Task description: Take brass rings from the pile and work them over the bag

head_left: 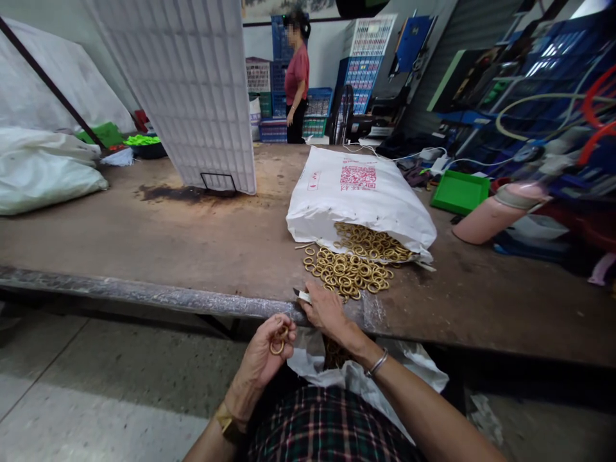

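Note:
My left hand (pixel 264 353) is closed around a few brass-coloured rings (pixel 277 347), palm turned up, just in front of the table edge. My right hand (pixel 326 309) rests at that edge beside the ring pile. Its fingers are closed on a small knife-like tool (pixel 303 295) with a pale body and a dark pointed tip. A loose pile of brass-coloured rings (pixel 351 273) spreads on the table from the mouth of a white woven sack (pixel 327 192) with red print. Below the edge, an open white bag (pixel 356 378) lies over my lap, with more rings partly hidden inside.
A tall white ribbed panel (pixel 192 83) stands on the brown table (pixel 144 237). White sacks (pixel 43 170) lie at left. A green tray (pixel 461 192), a pink cylinder (pixel 498 212) and hoses are at right. A person (pixel 297 77) stands behind near stacked crates and a fan (pixel 342 115).

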Demonstrator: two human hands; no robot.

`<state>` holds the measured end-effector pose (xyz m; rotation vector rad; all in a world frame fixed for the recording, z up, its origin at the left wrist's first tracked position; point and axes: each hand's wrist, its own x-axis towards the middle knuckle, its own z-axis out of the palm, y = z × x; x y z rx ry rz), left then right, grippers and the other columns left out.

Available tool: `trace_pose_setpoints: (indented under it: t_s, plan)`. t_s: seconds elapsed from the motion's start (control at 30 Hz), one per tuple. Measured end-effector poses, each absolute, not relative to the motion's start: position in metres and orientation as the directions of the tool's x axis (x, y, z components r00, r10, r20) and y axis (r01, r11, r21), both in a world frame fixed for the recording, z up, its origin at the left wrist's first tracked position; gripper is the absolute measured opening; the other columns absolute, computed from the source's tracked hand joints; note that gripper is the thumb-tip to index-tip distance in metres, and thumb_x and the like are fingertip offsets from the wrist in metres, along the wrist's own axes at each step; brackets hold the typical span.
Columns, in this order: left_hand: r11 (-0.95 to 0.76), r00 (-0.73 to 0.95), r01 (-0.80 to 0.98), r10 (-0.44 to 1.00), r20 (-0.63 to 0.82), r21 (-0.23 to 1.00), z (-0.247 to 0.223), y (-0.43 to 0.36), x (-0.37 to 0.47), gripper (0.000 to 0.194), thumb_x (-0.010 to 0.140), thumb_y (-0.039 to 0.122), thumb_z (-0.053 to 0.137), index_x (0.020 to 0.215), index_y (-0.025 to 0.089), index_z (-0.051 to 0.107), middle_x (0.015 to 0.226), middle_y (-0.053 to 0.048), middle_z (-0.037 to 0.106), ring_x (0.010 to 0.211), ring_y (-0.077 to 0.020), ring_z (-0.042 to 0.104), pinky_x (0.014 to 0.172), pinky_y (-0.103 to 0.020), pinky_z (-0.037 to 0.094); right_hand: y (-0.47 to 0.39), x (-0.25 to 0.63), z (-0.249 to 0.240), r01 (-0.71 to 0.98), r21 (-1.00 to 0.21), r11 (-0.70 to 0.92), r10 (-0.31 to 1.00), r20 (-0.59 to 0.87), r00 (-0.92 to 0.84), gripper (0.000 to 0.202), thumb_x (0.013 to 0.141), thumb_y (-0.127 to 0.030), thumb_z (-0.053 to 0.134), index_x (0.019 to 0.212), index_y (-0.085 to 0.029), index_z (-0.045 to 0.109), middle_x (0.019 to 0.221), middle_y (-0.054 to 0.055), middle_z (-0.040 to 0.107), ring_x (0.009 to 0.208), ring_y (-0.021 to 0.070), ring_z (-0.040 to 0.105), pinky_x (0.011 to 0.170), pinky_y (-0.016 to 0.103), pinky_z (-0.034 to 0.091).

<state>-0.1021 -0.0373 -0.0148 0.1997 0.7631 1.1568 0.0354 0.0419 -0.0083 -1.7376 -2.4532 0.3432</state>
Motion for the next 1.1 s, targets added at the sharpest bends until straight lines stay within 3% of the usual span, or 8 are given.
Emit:
trace_pose_setpoints:
  t_s: [0.17, 0.33, 0.43, 0.67, 0.87, 1.1]
  plan:
    - [0.399, 0.125, -0.757, 0.865, -0.486, 0.517, -0.016, -0.033, -0.096, 0.023, 0.063, 0.028, 0.069, 0.069, 0.014, 0.052, 0.073, -0.002, 0.058, 0.062, -0.0103, 0.055, 0.042, -0.016, 0.034, 0.042, 0.042, -0.016, 0.883, -0.360, 0.302, 0.948, 0.018, -0.317, 0.015, 0.078, -0.022, 0.043, 0.091, -0.018, 0.051, 0.074, 0.005, 0.060, 0.064, 0.0163, 0.055, 0.056, 0.025, 0.030]
    - [0.336, 0.002, -0.596, 0.909, -0.416, 0.730, -0.004, -0.027, -0.082, 0.032, 0.061, 0.037, 0.070, 0.075, 0.015, 0.050, 0.061, 0.003, 0.052, 0.051, -0.0081, 0.050, 0.037, -0.015, 0.031, 0.033, 0.052, -0.015, 0.644, -0.705, 0.296, 0.949, 0.139, -0.284, 0.011, 0.080, -0.028, 0.041, 0.076, -0.020, 0.046, 0.066, -0.001, 0.051, 0.060, 0.0120, 0.046, 0.058, 0.022, 0.033]
    - [0.313, -0.042, -0.492, 0.923, -0.382, 0.812, -0.004, -0.024, -0.073, 0.040, 0.062, 0.044, 0.068, 0.085, 0.016, 0.051, 0.056, 0.004, 0.050, 0.046, -0.0074, 0.045, 0.036, -0.015, 0.030, 0.024, 0.055, -0.010, 0.536, -0.796, 0.281, 0.951, 0.157, -0.266, 0.014, 0.080, -0.032, 0.040, 0.075, -0.020, 0.044, 0.066, -0.002, 0.048, 0.060, 0.0112, 0.044, 0.058, 0.022, 0.034]
    - [0.292, -0.044, -0.250, 0.949, -0.312, 0.923, -0.011, -0.019, -0.062, 0.033, 0.069, 0.045, 0.062, 0.075, 0.014, 0.055, 0.047, 0.007, 0.039, 0.039, -0.0044, 0.030, 0.037, -0.016, 0.023, 0.017, 0.060, -0.006, 0.440, -0.876, 0.199, 0.962, 0.089, -0.259, 0.017, 0.081, -0.033, 0.040, 0.070, -0.019, 0.043, 0.063, -0.004, 0.042, 0.060, 0.0101, 0.041, 0.057, 0.021, 0.034]
    - [0.091, -0.071, -0.022, 0.993, -0.092, 0.996, -0.006, -0.016, -0.060, 0.024, 0.070, 0.038, 0.061, 0.068, 0.014, 0.062, 0.057, 0.002, 0.052, 0.051, -0.0084, 0.041, 0.048, -0.019, 0.031, 0.020, 0.064, -0.008, 0.387, -0.915, 0.111, 0.967, 0.009, -0.256, 0.024, 0.080, -0.035, 0.040, 0.061, -0.019, 0.039, 0.056, -0.006, 0.037, 0.055, 0.0088, 0.035, 0.051, 0.020, 0.031]
    - [0.361, 0.056, -0.253, 0.932, -0.359, 0.898, -0.008, -0.013, -0.059, 0.032, 0.069, 0.047, 0.059, 0.073, 0.016, 0.051, 0.050, 0.008, 0.039, 0.038, -0.0032, 0.026, 0.036, -0.016, 0.018, 0.023, 0.065, -0.010, 0.402, -0.915, 0.032, 0.971, -0.067, -0.228, 0.023, 0.077, -0.034, 0.042, 0.058, -0.019, 0.041, 0.053, -0.006, 0.040, 0.051, 0.0084, 0.035, 0.050, 0.021, 0.029]
